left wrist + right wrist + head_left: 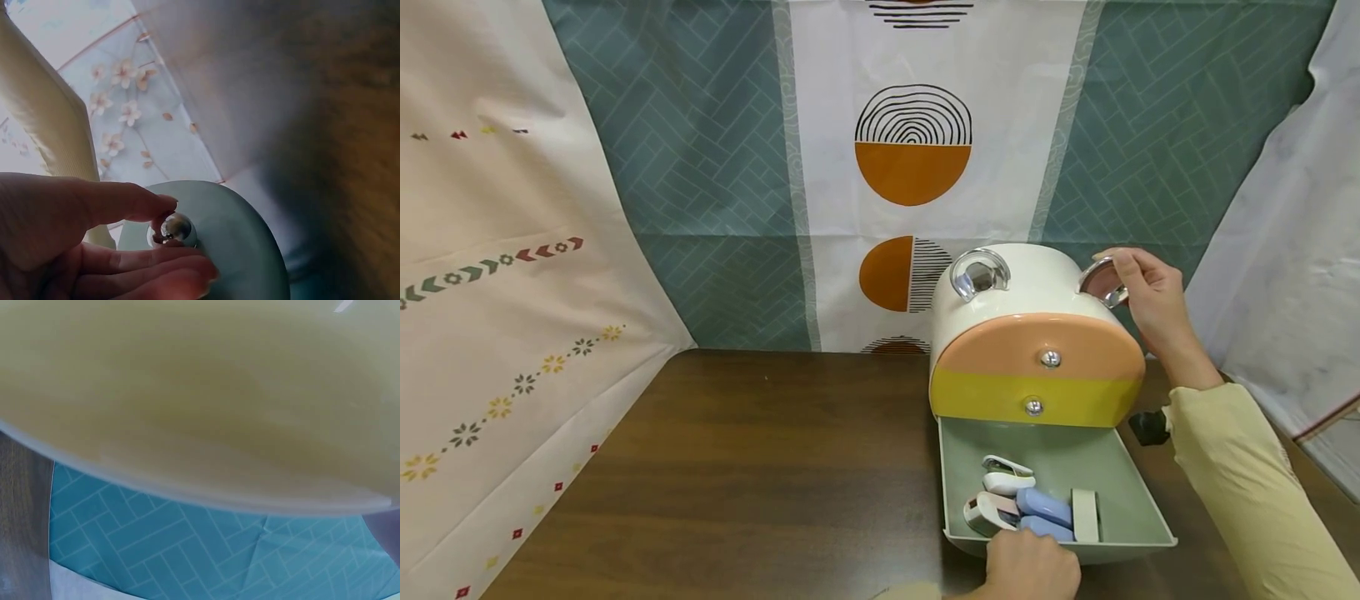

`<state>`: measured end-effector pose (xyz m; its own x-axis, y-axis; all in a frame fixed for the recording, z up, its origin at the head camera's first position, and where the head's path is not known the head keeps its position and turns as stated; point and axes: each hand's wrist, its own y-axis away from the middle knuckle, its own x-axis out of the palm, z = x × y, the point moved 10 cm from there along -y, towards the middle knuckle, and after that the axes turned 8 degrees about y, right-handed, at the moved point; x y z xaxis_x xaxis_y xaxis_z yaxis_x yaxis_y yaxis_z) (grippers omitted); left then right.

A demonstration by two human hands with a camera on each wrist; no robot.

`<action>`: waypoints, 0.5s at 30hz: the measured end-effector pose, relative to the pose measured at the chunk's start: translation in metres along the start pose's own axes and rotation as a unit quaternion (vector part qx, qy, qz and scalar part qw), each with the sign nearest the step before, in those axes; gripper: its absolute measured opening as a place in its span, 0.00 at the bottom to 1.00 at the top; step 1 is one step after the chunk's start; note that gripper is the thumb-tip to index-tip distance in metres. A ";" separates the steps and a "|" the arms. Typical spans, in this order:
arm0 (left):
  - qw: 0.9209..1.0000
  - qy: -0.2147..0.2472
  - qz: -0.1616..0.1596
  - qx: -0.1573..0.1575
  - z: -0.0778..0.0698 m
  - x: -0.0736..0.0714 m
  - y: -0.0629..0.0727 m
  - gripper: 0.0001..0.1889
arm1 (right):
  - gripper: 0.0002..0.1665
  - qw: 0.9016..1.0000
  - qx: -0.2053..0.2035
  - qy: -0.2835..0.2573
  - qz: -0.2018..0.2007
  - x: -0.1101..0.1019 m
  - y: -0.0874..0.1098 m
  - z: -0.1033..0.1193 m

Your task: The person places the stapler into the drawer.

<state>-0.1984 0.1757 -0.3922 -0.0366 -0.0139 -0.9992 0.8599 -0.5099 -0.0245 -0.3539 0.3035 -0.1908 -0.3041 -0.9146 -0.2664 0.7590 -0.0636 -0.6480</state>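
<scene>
A rounded white drawer box (1037, 279) with two silver ear-shaped pieces on top stands at the table's right. Its green bottom drawer (1131, 500) is pulled out, while the orange and yellow drawers (970, 383) are closed. My left hand (1032, 567) is at the green drawer's front. In the left wrist view, thumb and fingers pinch its silver knob (177, 227). With my right hand (1153, 292) I grip the right silver ear (1103, 282). Inside the drawer lie small white items (1007, 482), blue items (1043, 506) and a pale block (1085, 515).
The dark wooden table (737, 475) extends to the left of the box. Patterned cloth (715, 167) hangs behind and on both sides. A small dark object (1148, 427) shows by the right sleeve. The right wrist view is mostly filled by a blurred, yellowish curved surface (187, 394).
</scene>
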 end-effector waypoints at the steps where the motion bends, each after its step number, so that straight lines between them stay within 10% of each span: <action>1: 1.000 0.000 -0.001 0.000 0.000 -0.001 0.000 0.16 | 0.13 1.000 0.004 0.003 -0.002 -0.001 -0.001 -0.003; 8: 1.000 -0.007 -0.017 0.010 0.001 -0.010 0.000 0.14 | 0.15 1.000 0.009 0.022 0.000 -0.003 -0.003 -0.014; 15: 0.991 -0.034 -0.123 0.047 0.008 -0.031 -0.002 0.13 | 0.14 0.999 0.017 0.035 0.000 -0.001 0.001 0.001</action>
<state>-0.2037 0.1701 -0.3606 -0.2759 0.0643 -0.9590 0.7694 -0.5832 -0.2605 -0.3526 0.3042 -0.1907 -0.3428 -0.8846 -0.3161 0.7775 -0.0783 -0.6239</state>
